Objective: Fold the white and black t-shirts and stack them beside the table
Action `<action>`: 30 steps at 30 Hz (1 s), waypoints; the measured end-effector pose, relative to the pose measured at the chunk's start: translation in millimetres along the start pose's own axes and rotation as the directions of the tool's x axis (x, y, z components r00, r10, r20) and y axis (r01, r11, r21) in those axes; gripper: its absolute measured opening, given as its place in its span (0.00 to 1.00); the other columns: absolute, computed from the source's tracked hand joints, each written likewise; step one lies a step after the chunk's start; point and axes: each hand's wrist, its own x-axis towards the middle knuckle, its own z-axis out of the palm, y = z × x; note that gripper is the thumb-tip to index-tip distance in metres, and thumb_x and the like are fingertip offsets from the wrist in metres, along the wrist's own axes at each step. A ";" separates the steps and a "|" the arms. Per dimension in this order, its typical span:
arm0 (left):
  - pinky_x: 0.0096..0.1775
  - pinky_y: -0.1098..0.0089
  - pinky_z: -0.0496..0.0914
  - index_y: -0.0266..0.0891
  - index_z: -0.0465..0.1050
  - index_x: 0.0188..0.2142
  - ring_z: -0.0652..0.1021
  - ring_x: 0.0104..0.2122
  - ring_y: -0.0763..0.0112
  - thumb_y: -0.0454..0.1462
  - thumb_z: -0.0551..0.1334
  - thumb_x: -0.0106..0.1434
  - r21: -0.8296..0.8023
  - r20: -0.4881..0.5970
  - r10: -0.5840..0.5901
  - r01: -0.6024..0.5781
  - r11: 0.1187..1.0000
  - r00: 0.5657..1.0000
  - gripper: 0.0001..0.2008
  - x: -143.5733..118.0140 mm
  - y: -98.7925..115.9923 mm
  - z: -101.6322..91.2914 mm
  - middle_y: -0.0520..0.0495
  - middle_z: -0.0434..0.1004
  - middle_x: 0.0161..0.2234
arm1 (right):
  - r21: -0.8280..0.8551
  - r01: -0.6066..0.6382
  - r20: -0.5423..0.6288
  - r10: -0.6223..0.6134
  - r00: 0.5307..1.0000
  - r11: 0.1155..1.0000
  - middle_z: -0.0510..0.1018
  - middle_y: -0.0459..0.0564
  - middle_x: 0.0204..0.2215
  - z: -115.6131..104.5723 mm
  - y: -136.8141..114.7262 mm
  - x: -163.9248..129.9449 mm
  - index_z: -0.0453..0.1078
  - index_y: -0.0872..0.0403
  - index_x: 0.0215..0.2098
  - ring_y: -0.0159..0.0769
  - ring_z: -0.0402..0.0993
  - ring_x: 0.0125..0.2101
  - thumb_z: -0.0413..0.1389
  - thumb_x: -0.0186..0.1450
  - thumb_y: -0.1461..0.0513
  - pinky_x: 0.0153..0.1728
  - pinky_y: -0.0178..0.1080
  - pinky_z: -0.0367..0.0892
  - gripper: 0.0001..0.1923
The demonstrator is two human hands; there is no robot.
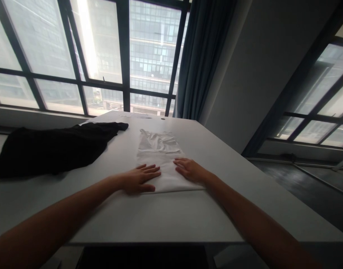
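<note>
A white folded garment (165, 179) lies on the white table (160, 220) in front of me. Its near part is smooth, while the far part is wrinkled. My left hand (139, 178) rests flat on its left near side with the fingers spread. On the right side, my right hand (189, 170) lies palm down on the cloth, fingers stretched out toward the middle. Neither hand grips the fabric. What kind of garment it is, I cannot tell.
A black garment (53, 149) is spread on the table's left side and reaches its left edge. Some papers (134, 115) and a small dark round spot (162, 118) are at the far end. Beyond stand windows and a blue curtain (203, 56).
</note>
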 end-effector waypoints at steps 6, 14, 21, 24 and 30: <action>0.64 0.57 0.53 0.48 0.66 0.60 0.57 0.66 0.61 0.44 0.58 0.65 -0.138 -0.034 -0.119 0.113 0.984 0.992 0.24 -33.4 -44.2 -26.8 0.49 0.57 0.67 | 0.015 -0.106 0.013 0.106 0.994 0.994 0.72 0.52 0.57 -22.6 44.9 -13.2 0.72 0.52 0.55 0.44 0.68 0.57 0.55 0.59 0.66 0.61 0.44 0.59 0.25; 0.62 0.57 0.58 0.47 0.77 0.49 0.68 0.60 0.58 0.53 0.60 0.61 -0.164 -0.234 -0.123 0.086 0.983 0.964 0.22 -24.5 -57.8 -16.3 0.46 0.68 0.61 | 0.151 -0.085 0.074 0.075 0.994 0.985 0.64 0.48 0.63 -28.6 43.6 -17.7 0.74 0.46 0.53 0.48 0.60 0.62 0.58 0.58 0.62 0.62 0.50 0.55 0.24; 0.63 0.54 0.54 0.45 0.79 0.44 0.79 0.43 0.62 0.55 0.55 0.64 -0.232 -0.398 -0.144 0.052 0.971 0.906 0.23 -17.4 -47.1 -18.6 0.49 0.82 0.45 | 0.325 -0.025 -0.054 0.045 0.997 0.945 0.75 0.53 0.54 -31.4 34.8 -13.2 0.80 0.51 0.42 0.48 0.62 0.60 0.60 0.58 0.55 0.60 0.49 0.58 0.16; 0.51 0.61 0.70 0.41 0.81 0.40 0.78 0.33 0.66 0.54 0.56 0.63 -0.297 -0.352 -0.133 0.024 0.955 0.927 0.23 -28.0 -33.2 -32.3 0.48 0.84 0.36 | 0.418 -0.002 -0.016 0.010 1.000 0.908 0.79 0.54 0.47 -49.4 25.5 -20.9 0.80 0.53 0.41 0.48 0.70 0.54 0.60 0.58 0.53 0.54 0.48 0.65 0.17; 0.34 0.67 0.73 0.36 0.80 0.29 0.78 0.31 0.62 0.54 0.64 0.57 -0.505 -0.414 -0.100 -0.138 0.852 0.905 0.22 -38.6 -12.5 -58.8 0.46 0.80 0.27 | 0.623 0.008 0.033 -0.037 0.999 0.782 0.81 0.50 0.30 -70.8 13.6 -24.2 0.78 0.57 0.34 0.43 0.77 0.33 0.61 0.57 0.49 0.34 0.41 0.72 0.19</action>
